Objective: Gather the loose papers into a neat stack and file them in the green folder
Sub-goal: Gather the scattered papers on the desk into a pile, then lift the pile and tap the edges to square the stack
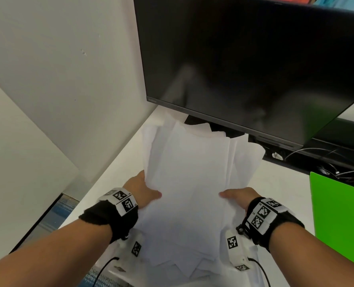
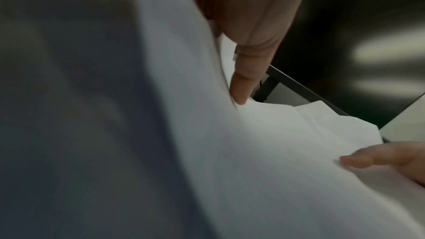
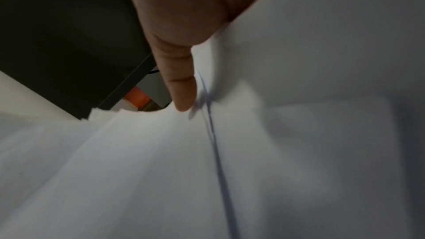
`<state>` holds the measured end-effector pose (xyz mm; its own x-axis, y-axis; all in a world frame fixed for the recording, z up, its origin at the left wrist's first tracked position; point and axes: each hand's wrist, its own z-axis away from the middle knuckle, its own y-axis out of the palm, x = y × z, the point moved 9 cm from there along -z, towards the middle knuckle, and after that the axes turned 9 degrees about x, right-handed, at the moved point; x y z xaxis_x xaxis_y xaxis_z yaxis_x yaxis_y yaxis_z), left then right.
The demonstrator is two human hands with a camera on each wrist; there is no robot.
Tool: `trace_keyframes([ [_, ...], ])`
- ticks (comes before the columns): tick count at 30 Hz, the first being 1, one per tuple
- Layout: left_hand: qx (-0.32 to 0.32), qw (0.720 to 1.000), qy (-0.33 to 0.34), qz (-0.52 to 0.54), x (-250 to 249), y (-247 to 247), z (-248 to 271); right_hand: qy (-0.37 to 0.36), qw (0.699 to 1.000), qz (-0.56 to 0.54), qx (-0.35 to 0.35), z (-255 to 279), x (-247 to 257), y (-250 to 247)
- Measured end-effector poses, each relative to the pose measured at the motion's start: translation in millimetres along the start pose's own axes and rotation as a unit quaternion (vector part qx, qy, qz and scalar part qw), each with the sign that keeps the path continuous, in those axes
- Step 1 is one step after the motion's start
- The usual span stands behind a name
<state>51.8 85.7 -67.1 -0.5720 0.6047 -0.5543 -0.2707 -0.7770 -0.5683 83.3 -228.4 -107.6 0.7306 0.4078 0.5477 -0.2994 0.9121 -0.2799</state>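
In the centre of the head view, the papers (image 1: 189, 179) are sitting between the two hands as a loose, uneven sheaf of thin white sheets, their far corners fanning out raggedly toward the lower edge of the black monitor (image 1: 254, 59) in the upper right of the frame. The left hand (image 1: 144, 189) is gripping the sheaf's left edge, thumb lying on top and fingers going underneath, and the right hand (image 1: 239, 196) is gripping the right edge the same way. In the left wrist view a straight finger (image 2: 243, 81) is pressing along the bowed paper edge, and in the right wrist view a finger (image 3: 181, 86) is lying against the sheets, which are curving smoothly and looking matte and softly creased. The green folder (image 1: 337, 220) is showing at the right edge of the head view as a flat, bright, smooth panel, apart from the sheaf and from the right hand. The white desk (image 1: 118, 162) is lying beneath the papers.
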Motion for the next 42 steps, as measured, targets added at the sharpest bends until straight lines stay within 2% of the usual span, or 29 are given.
trace_keyframes([
  [3,0.007,0.999,0.033,0.03,-6.8,9.5,6.0,-0.003,1.0,0.012,-0.008,2.3,0.9,2.1],
  [9,-0.028,0.996,0.016,0.087,1.8,6.0,6.9,-0.01,1.0,-0.016,0.001,7.7,-1.7,2.3],
  [15,0.02,0.992,0.044,0.116,-17.7,27.0,14.9,-0.018,1.0,-0.015,-0.001,10.4,-1.7,4.1],
  [18,0.037,0.978,0.03,0.204,-21.6,29.6,12.6,-0.023,1.0,-0.014,-0.011,11.5,0.8,5.2],
  [20,0.039,0.962,0.016,0.27,-21.1,26.2,11.6,-0.024,0.999,-0.02,-0.012,12.4,0.5,4.0],
  [24,0.083,0.926,0.004,0.369,-28.7,21.9,15.8,-0.039,0.998,-0.043,-0.017,12.8,-1.0,0.4],
  [27,0.143,0.92,-0.022,0.363,-31.6,27.2,18.0,-0.045,0.996,-0.073,0.009,15.9,0.7,3.8],
  [30,0.158,0.926,-0.043,0.34,-30.3,30.8,19.6,-0.042,0.993,-0.099,0.055,20.0,3.0,9.9],
  [33,0.133,0.936,-0.045,0.321,-23.1,25.8,19.7,-0.033,0.989,-0.114,0.084,21.5,1.8,14.5],
  [37,0.099,0.942,-0.06,0.315,-1.1,17.1,18.7,-0.043,0.998,-0.033,-0.016,13.7,3.2,1.2],
  [38,0.094,0.944,-0.063,0.311,4.4,15.2,19.1,-0.044,0.999,-0.013,-0.021,12.2,4.2,1.2],
  [42,0.077,0.944,-0.067,0.314,20.6,10.6,23.0,-0.037,0.998,0.01,0.04,16.7,13.9,20.5],
])
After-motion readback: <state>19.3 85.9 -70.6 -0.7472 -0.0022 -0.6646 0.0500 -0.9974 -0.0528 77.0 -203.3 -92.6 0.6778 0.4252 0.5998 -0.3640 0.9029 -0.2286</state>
